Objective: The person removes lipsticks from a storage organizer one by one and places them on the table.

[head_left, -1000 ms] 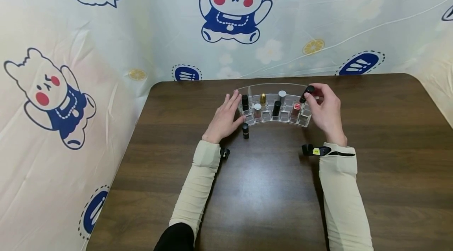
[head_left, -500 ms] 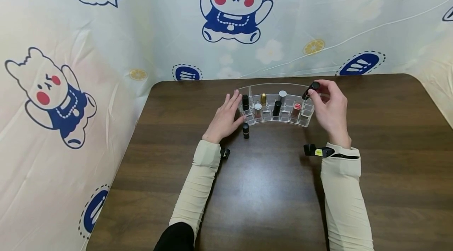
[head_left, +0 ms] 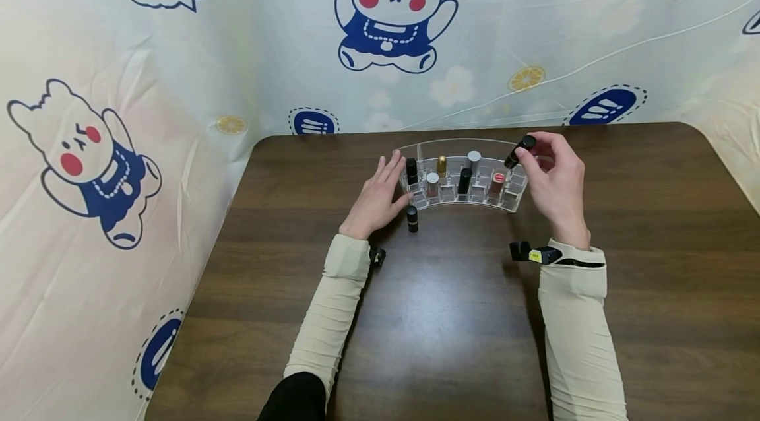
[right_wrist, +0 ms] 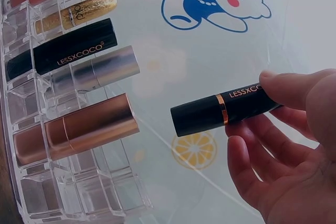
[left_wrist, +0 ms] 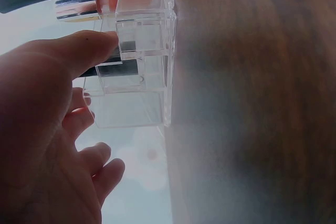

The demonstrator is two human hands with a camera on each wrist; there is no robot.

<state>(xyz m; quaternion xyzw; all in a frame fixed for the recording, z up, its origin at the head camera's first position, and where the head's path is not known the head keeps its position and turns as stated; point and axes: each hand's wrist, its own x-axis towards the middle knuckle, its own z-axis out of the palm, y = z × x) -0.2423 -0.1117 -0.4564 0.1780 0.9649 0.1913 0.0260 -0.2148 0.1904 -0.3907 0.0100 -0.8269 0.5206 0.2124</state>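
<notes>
A black lipstick (right_wrist: 197, 116) with a gold band is pinched by my right hand (head_left: 557, 183), tilted above the right end of a clear curved lipstick organizer (head_left: 463, 206). In the right wrist view a gap separates it from the compartments. My left hand (head_left: 375, 200) rests against the organizer's left end, thumb at the front and fingers extended along the side. Several lipsticks stand in the slots: a rose-gold one (right_wrist: 79, 132), a silver one (right_wrist: 94, 72), another black one (right_wrist: 68, 48) and a gold one (right_wrist: 79, 14).
One more black lipstick (head_left: 412, 219) stands on the wooden table (head_left: 451, 315), just in front of the organizer's left corner. A printed curtain (head_left: 499, 5) hangs behind the table's back edge.
My right hand has moved slightly right with the black lipstick, which now tilts more and hangs off the organizer's right end. My left hand stays in place.
</notes>
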